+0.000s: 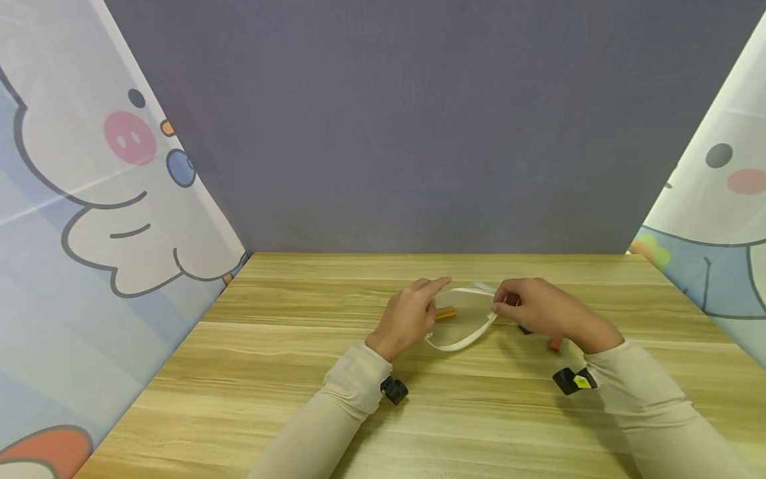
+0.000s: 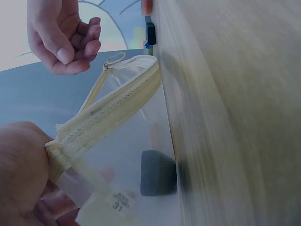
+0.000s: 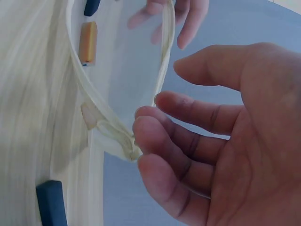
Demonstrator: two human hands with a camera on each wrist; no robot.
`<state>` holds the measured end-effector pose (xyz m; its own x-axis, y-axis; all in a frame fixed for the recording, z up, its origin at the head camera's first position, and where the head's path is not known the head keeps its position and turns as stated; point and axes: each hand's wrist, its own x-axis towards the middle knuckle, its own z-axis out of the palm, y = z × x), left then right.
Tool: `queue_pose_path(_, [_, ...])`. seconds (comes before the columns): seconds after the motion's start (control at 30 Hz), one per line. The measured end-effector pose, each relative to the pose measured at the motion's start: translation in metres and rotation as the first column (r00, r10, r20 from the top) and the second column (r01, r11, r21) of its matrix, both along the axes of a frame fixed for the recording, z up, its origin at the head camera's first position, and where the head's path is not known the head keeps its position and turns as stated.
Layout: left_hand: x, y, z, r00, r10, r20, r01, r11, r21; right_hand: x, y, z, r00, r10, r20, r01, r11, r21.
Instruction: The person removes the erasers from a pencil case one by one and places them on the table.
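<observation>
Head view placed a translucent mesh zip pouch around half past four from the middle of the frame, over the wood-grain table, its cream-edged mouth spread into a loop. At the loop's 9 o'clock, the left hand gripped the zip end, close to a label marked 31. Toward 3 o'clock, the right hand held its thumb well apart from loosely bent fingers with nothing between them; whether its fingertips touched the zip could not be told. An orange block showed within the loop's outline, toward 10 o'clock, whether inside or behind the mesh unclear. A red block lay at the right hand's 5 o'clock, a dark block near its 6.
</observation>
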<state>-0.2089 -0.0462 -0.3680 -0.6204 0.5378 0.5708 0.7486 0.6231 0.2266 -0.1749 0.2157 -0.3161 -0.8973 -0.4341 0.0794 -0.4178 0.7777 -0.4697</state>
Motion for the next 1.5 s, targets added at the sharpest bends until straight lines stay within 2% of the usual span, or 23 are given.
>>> queue_pose_path(0.1, [0.0,0.0,0.0,1.0,0.009,-0.011,-0.009,1.0,0.014,0.001,-0.006,-0.002,1.0,0.015,-0.009,-0.016,1.0,-0.019])
queue_pose_path(0.27, [0.001,0.002,-0.001,1.0,0.028,0.009,-0.028,0.999,0.043,0.0,-0.015,-0.009,0.998,0.052,-0.041,-0.053,0.998,-0.032])
queue_pose_path(0.43, [0.0,0.004,-0.002,0.999,0.045,0.025,-0.047,0.996,0.072,-0.001,-0.024,-0.017,0.996,0.081,-0.028,-0.082,0.996,-0.039])
queue_pose_path(0.6, [0.0,0.004,-0.003,0.996,0.053,0.069,-0.059,0.995,0.086,-0.001,-0.033,-0.024,0.998,0.066,0.003,-0.066,0.998,-0.019])
queue_pose_path(0.73, [-0.001,0.003,-0.003,0.994,0.041,0.104,-0.051,0.994,0.093,0.0,-0.039,-0.028,0.999,0.046,-0.003,-0.046,0.999,-0.007])
queue_pose_path(1.03, [-0.001,0.003,-0.004,0.997,0.013,0.08,-0.021,0.995,0.098,0.001,-0.047,-0.035,0.995,0.046,-0.085,-0.043,0.998,0.04])
queue_pose_path(1.23, [-0.002,0.004,-0.004,0.998,-0.004,0.057,-0.002,0.995,0.097,0.003,-0.05,-0.038,0.995,0.042,-0.096,-0.036,0.998,0.057])
queue_pose_path(1.5, [-0.001,0.005,-0.005,0.993,-0.01,0.118,-0.003,0.995,0.103,0.003,-0.05,-0.042,0.992,0.031,-0.123,-0.015,0.992,0.127])
